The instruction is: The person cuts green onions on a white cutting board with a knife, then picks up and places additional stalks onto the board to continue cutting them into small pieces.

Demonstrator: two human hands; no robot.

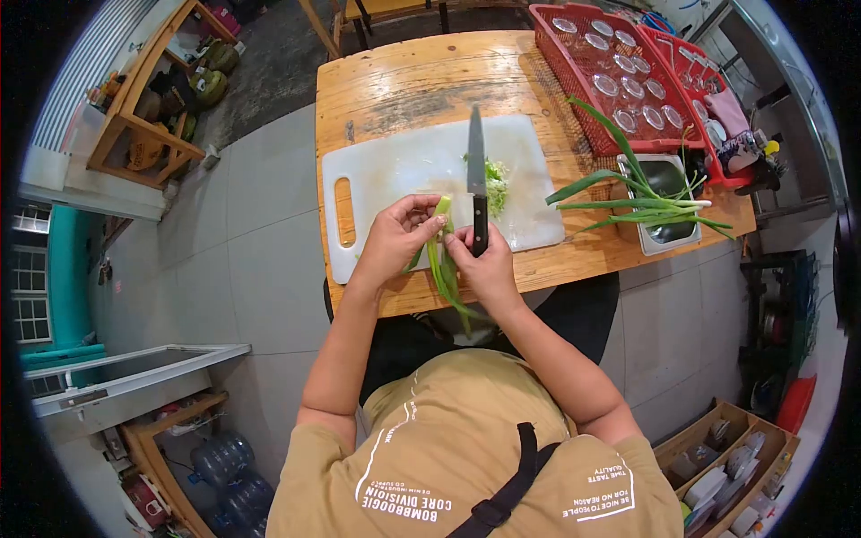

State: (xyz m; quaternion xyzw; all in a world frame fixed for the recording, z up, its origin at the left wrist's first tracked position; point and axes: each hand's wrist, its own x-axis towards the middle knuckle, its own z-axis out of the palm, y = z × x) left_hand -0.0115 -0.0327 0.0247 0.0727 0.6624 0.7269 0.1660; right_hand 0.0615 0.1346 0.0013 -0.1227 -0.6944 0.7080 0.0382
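My left hand point(401, 235) is closed on the top end of a green onion point(442, 269), whose leaves hang down past the table's front edge. In my right hand point(487, 269) is the black handle of a knife point(477, 157), its blade pointing away from me over the board. The right fingers also touch the green onion. Beneath the hands lies a white cutting board point(395, 170) with a slot at its left side. Chopped green onion point(496, 186) sits on it, partly behind the knife.
More green onions point(646, 204) lie across a metal container point(668, 175) at the table's right. Behind it, a red crate point(583, 99) holds several glasses, beside another red basket point(686, 67). The wooden table's point(404, 76) front edge is near my body.
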